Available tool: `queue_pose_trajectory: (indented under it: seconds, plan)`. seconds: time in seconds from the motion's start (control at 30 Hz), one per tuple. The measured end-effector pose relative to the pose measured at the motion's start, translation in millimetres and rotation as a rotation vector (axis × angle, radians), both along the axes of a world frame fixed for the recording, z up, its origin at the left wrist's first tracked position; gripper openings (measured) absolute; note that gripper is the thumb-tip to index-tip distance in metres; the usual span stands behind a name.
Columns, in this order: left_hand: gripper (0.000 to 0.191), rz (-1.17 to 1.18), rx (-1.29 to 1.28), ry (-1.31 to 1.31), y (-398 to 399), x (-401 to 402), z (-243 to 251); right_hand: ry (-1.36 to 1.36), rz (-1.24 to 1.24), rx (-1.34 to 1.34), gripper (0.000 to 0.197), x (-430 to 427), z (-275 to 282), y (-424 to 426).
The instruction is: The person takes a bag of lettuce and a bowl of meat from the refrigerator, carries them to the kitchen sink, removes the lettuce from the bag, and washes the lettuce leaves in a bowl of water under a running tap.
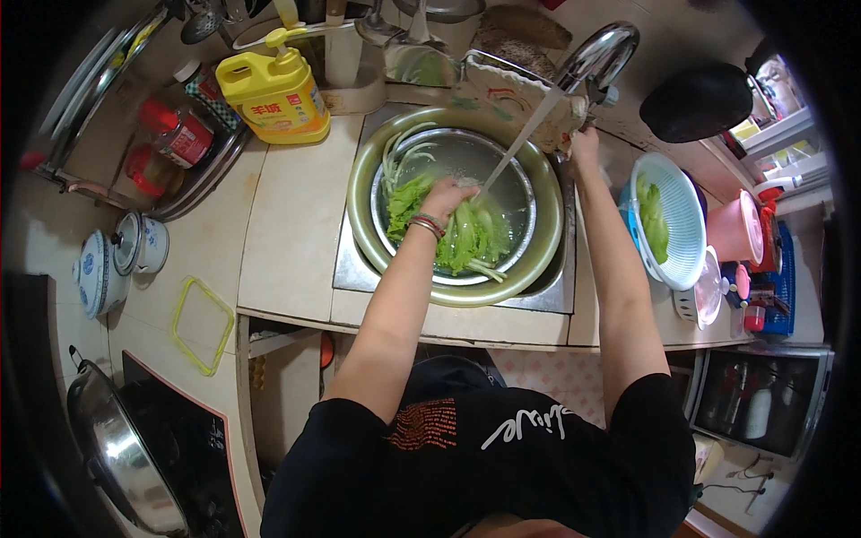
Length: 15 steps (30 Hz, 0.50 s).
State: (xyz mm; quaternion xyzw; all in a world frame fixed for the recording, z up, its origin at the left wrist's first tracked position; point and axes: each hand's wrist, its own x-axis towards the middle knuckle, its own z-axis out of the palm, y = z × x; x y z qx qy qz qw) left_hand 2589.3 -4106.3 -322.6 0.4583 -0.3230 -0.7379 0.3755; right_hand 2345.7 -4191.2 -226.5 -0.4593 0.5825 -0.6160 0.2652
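Note:
My left hand (447, 198) is down in a metal basin (533, 202) of water, curled around leafy green lettuce (471, 232). Its fingertips are hidden by the leaves and water. Pale thin stems (397, 158) lie along the basin's left side. This basin sits inside a larger olive-gold basin (555, 235), set over the sink (350, 269). From the curved chrome tap (609, 50) a stream of water (518, 141) falls beside my left hand. My right hand (584, 144) reaches to the lower part of the tap, behind the basins; what its fingers grasp is unclear.
To the right, a light-blue colander (683, 222) holds green leaves (652, 218). A yellow pump bottle (276, 94) stands behind at the left. Lidded white pots (141, 242) and a yellow-green frame (202, 326) rest on the left counter. A dark pan (696, 101) hangs at the right.

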Motion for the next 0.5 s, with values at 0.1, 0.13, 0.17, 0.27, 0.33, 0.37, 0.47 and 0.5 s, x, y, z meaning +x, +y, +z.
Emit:
queue_pose_trajectory:
  seconds: [0.1,0.13,0.17,0.27,0.33,0.37,0.47,0.5]
  plan:
    - [0.053,0.020,-0.107,-0.131,1,-2,-3,0.087,0.087,0.285,0.031,-5,4,-8]
    - [0.053,0.029,-0.152,-0.202,4,-9,-3,0.174,0.097,0.298,0.032,-21,-5,-11]
    - [0.060,0.019,-0.137,-0.227,3,-9,-3,0.259,0.117,0.308,0.033,-28,-12,-14]
    - [0.057,0.005,-0.114,-0.269,5,-10,10,0.604,-0.031,0.031,0.034,-31,-24,-3]
    - [0.048,0.031,-0.157,-0.245,6,-5,9,0.594,-0.198,-0.185,0.030,-2,-18,20]
    - [0.044,0.029,-0.162,-0.186,1,-7,0,0.417,-0.125,-0.215,0.022,8,-32,30]
    - [0.034,0.028,-0.120,-0.188,1,-2,-1,0.766,0.262,0.327,0.035,75,-48,70]
    - [0.030,0.003,-0.094,-0.226,1,-9,5,0.433,0.369,0.289,0.043,74,-80,75]
